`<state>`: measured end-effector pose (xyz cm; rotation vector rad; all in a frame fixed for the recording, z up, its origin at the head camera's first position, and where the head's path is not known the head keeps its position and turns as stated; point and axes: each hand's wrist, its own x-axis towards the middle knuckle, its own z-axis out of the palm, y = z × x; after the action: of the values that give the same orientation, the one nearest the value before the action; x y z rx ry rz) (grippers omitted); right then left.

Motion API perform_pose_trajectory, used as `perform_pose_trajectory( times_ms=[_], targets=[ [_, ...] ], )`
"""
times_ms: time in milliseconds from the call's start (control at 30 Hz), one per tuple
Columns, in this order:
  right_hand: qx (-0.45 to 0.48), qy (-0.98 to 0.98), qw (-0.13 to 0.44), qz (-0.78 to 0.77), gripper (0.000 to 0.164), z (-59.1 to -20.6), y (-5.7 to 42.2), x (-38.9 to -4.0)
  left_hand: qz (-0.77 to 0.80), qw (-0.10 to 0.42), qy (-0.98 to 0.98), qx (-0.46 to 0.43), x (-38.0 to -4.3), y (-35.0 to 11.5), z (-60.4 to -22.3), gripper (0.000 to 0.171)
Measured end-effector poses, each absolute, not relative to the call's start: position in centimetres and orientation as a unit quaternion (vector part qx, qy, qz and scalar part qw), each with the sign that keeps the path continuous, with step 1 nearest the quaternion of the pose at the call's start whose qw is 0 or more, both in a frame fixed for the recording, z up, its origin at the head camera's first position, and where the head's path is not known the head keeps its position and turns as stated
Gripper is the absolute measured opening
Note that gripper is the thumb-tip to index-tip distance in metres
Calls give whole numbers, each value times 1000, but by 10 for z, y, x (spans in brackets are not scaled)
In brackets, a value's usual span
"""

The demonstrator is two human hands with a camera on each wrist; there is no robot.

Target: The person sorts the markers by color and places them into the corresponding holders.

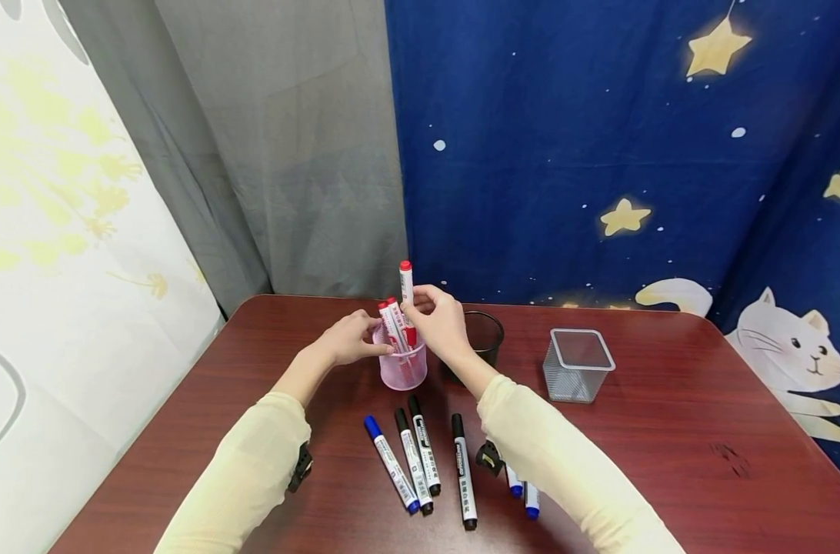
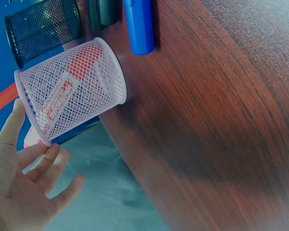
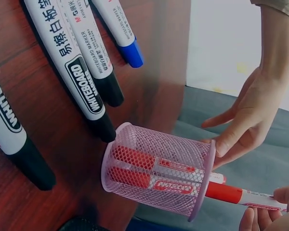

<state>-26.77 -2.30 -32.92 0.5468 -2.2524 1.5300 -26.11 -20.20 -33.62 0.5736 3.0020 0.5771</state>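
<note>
My left hand [image 1: 347, 338] holds the rim of a pink mesh pen holder [image 1: 405, 375], thumb on one side and fingertips on the other. Two red whiteboard markers [image 3: 135, 158] lean inside it, their red caps down at the bottom in the right wrist view. Between thumb and fingers, my right hand [image 1: 439, 319] pinches another red whiteboard marker [image 1: 406, 281]. That marker is upright over the holder's mouth, its red cap [image 3: 224, 192] pointing down and right at the rim.
Behind my right hand stands a black mesh pen holder [image 1: 485, 332], and farther right a square silver mesh holder [image 1: 578, 371]. In front lie a blue marker [image 1: 392, 465] and several black markers [image 1: 465, 473]. Two blue markers [image 1: 531, 500] are partly hidden beneath my right sleeve.
</note>
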Motion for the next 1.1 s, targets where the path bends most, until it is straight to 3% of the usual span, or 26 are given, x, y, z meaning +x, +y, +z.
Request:
perform_pose_trajectory(
  times_ms=[1100],
  targets=[
    [157,-838,167,495,22,-349,-25,-268,180,5,963,201,-263,-203,-338,63]
  ],
)
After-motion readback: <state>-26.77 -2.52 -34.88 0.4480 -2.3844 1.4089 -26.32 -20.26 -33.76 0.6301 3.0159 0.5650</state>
